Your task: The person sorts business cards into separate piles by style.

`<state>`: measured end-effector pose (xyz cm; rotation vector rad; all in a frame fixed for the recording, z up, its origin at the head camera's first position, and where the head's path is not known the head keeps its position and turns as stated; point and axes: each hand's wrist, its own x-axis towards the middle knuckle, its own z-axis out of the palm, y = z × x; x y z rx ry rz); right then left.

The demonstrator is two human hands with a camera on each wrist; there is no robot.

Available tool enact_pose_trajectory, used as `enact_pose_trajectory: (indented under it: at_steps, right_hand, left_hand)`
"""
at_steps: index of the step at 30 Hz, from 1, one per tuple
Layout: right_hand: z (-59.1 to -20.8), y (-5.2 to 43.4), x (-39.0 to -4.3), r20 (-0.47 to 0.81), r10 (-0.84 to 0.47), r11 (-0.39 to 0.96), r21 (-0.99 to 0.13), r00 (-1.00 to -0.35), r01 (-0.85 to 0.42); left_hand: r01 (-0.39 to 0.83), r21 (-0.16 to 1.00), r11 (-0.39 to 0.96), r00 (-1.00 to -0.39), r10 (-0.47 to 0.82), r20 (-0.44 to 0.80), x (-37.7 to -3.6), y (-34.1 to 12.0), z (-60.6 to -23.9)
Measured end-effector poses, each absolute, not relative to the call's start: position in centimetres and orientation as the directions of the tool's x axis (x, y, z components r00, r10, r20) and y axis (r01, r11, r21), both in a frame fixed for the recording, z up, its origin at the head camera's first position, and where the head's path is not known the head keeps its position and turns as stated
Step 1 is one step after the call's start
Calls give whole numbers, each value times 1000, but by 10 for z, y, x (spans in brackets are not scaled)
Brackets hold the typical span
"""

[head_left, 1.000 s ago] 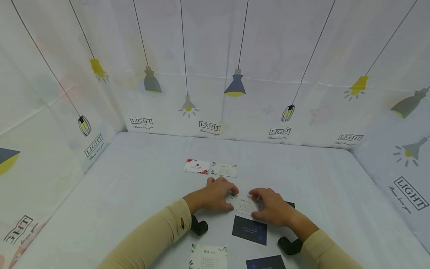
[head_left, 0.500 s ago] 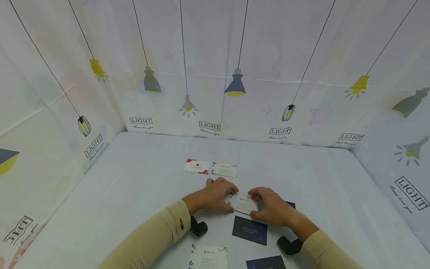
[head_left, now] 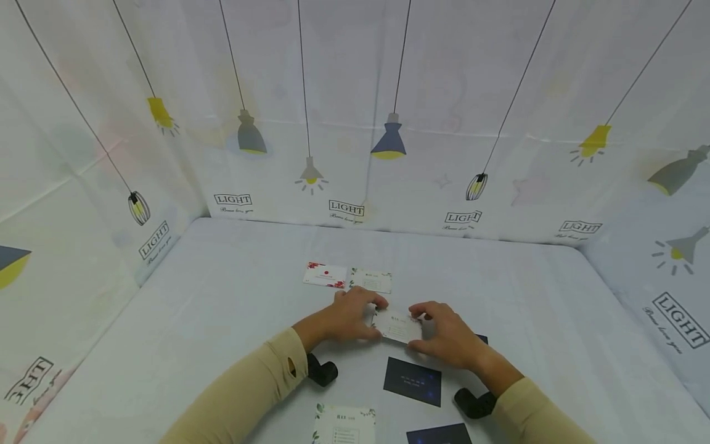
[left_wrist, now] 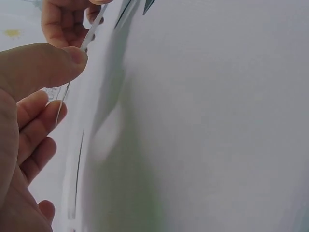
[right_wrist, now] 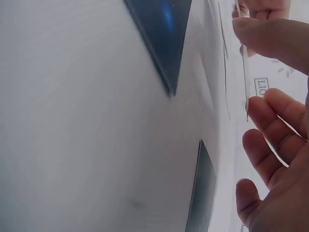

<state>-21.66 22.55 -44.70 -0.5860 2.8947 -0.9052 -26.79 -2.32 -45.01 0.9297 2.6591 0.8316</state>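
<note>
A white business card (head_left: 397, 325) with leaf print is held off the table between both hands. My left hand (head_left: 349, 314) pinches its left side; in the left wrist view the thumb (left_wrist: 72, 60) lies along one edge and a fingertip (left_wrist: 57, 112) meets the other. My right hand (head_left: 446, 336) pinches the right side, with thumb and a finger at its edges in the right wrist view. Just beyond lie a leaf-print card (head_left: 370, 280), partly behind my left hand, and a red-flowered white card (head_left: 324, 274). Nearer, a dark blue card (head_left: 413, 381) lies flat below the held card.
Another leaf-print card (head_left: 345, 425) and a second dark card (head_left: 440, 435) lie at the front, cut by the frame. A third dark card (head_left: 481, 338) is mostly hidden behind my right hand. Lamp-printed white cloth (head_left: 355, 123) hangs around the white table (head_left: 249, 265).
Both hands have taken hold of the leaf-print business card and raised it from the table. It has moved slightly left and away from me. The other cards have not moved.
</note>
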Motion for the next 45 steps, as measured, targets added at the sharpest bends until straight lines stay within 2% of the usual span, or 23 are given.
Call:
enact_pose_trajectory:
  at_steps: [15,35,45]
  right_hand:
    - [-440,207,-238,92,-396,705,-607,-914,-367]
    - [-431,184,-265,94,-428,701,-594,-899,-396]
    - [-430,179,-276,95,-390,707,-607,-916,-364]
  left_hand:
    - [471,595,652,-816,578,13,-276,-42,-437]
    - [435,621,652,-837,547,13,-297,-60,-432]
    - [400,608,686,-866,500,6,-305,-62,-429]
